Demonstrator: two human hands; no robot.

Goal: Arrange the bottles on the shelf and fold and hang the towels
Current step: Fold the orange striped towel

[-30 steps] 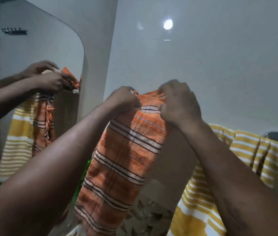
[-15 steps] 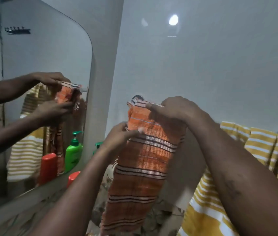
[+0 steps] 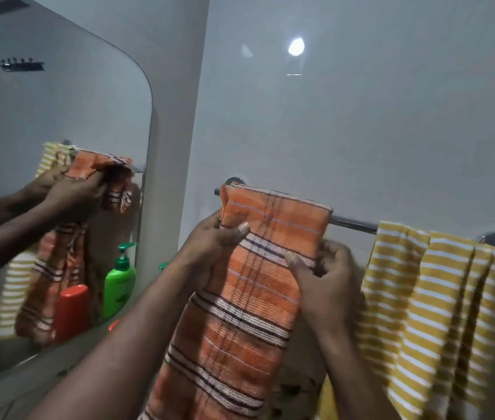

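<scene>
Grey glossy wall [image 3: 361, 131]: backdrop to everything, lamp glare high up.
Round-cornered wall mirror [image 3: 58, 116]: on the left, reflecting both hands, both towels and the bottles.
Orange woven towel with dark and white stripes [image 3: 255, 298]: folded into a long narrow strip and draped over the left end of the rail, front flap hanging past the bottom of the view.
Yellow-and-white striped towel [image 3: 437, 298]: hung over the right part of the same rail in loose pleats, bare rail between it and the orange one.
Chrome wall rail [image 3: 352, 223]: horizontal, carrying both towels.
Left hand [image 3: 210, 247]: pinching the orange towel's left edge just under the rail, thumb in front.
Right hand [image 3: 325, 277]: pinching the right edge at about the same height, fingers curled behind.
Green pump bottle [image 3: 119, 280] and red plastic bottle [image 3: 72, 310]: seen in the mirror, upright side by side on the pale shelf [image 3: 28, 371].
Towels, judged: both hung; orange one probably being squared up, yellow one perhaps wanting a smoothing.
Bottles, judged: seemingly arranged, though most of the shelf hidden.
</scene>
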